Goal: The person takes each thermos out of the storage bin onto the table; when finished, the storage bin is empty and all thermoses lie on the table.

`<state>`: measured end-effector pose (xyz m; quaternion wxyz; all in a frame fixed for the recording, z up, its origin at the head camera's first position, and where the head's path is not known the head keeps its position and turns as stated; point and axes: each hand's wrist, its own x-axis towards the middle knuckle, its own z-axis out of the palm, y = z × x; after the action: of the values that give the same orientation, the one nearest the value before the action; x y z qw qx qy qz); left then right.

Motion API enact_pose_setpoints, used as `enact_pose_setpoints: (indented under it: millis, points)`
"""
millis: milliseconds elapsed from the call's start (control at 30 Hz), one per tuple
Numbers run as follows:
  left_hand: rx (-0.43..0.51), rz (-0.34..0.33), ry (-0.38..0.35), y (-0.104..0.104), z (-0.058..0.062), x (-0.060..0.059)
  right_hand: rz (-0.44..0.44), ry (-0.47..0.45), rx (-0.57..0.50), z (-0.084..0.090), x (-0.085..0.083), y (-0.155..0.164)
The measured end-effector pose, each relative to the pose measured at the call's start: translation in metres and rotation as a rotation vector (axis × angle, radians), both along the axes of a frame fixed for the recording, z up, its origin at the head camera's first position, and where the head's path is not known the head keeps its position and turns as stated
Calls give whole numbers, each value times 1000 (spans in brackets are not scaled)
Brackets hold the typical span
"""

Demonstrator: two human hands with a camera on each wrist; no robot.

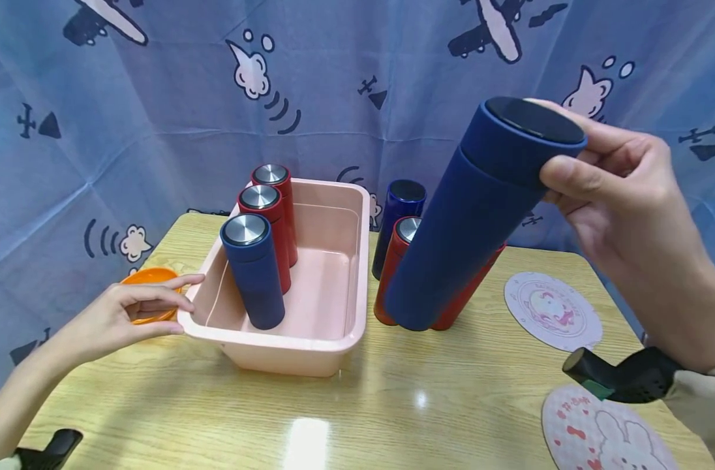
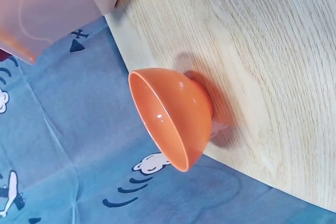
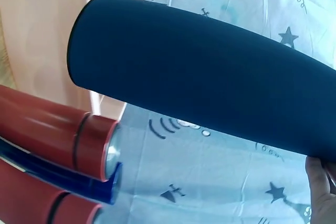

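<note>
- Navy cylindrical flask; held aloft right of pale-pink rectangular plastic bin;
- slanted in head view: black disc lid up-right, base down-left; lid visible there only;
- right hand grips lid end; left hand touches bin rim, fingers extended;
- orange bowl: foot shows only from left wrist

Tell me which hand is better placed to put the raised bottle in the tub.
Probably the right hand: it grips that blue bottle near its lid, while the left hand touches the tub's rim.
</note>
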<state>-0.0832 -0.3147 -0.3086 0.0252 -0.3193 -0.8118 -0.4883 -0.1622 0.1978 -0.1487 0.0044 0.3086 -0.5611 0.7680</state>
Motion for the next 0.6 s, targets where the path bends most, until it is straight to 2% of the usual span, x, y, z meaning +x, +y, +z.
enact_pose_setpoints:
  millis: [233,433,600]
  points:
    - [16,-14,-9,1,-1,-1,-51,-2,79,-23,6,0]
    - [22,-9,-33,0,0,0,20,-55,60,-44,5,-2]
    - [33,-18,-33,0,-1,-1,-64,-87,118,-56,10,-7]
